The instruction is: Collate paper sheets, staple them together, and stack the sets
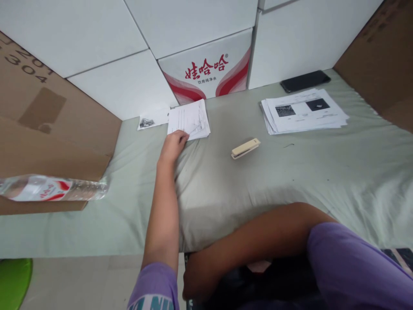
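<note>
My left hand (173, 145) reaches forward over the pale green cloth and rests its fingertips on the near left corner of a small stack of white sheets (190, 120). A beige stapler (245, 148) lies on the cloth to the right of that hand, apart from it. My right hand (196, 282) is down at the near edge, low in front of my body, its fingers hidden in shadow. A larger pile of printed papers (303, 112) sits at the back right.
White cartons, one with red lettering (206, 69), wall the back. Brown cardboard (48, 125) stands at left and at far right. A water bottle (51, 188) lies at left. A black phone (305, 81) rests behind the paper pile. A loose sheet (151, 120) lies beside the small stack.
</note>
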Demonstrator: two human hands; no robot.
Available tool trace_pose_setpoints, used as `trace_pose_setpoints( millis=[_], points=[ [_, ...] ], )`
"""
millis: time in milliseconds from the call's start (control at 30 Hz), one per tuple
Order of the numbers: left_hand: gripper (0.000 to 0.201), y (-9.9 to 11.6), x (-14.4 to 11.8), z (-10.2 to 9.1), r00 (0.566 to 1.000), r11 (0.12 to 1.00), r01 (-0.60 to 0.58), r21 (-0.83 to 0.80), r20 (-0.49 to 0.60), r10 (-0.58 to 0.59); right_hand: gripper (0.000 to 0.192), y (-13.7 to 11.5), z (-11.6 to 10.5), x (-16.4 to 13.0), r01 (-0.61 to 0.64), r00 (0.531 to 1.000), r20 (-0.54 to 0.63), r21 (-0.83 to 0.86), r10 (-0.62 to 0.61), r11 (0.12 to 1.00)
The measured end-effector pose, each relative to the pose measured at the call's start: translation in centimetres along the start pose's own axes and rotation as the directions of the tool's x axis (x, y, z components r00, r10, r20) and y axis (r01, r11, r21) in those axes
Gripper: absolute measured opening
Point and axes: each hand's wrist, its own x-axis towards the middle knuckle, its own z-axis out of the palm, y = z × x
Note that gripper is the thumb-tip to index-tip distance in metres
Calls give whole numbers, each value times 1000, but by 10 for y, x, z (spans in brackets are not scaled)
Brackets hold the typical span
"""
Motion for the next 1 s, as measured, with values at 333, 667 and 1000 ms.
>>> trace_pose_setpoints(
  millis=[333,667,1000],
  points=[
    [18,10,-3,-13,818,984,175,44,-563,-121,35,3,9,-4,144,961,-209,-178,-180,973],
    [11,46,-20,-95,850,989,-102,107,-507,142,27,-4,-22,-9,349,853,-301,-279,-427,894],
    [19,98,-79,-102,691,836,-447,-319,-717,95,27,-45,-94,-209,-344,-156,-937,348,313,872]
  ],
)
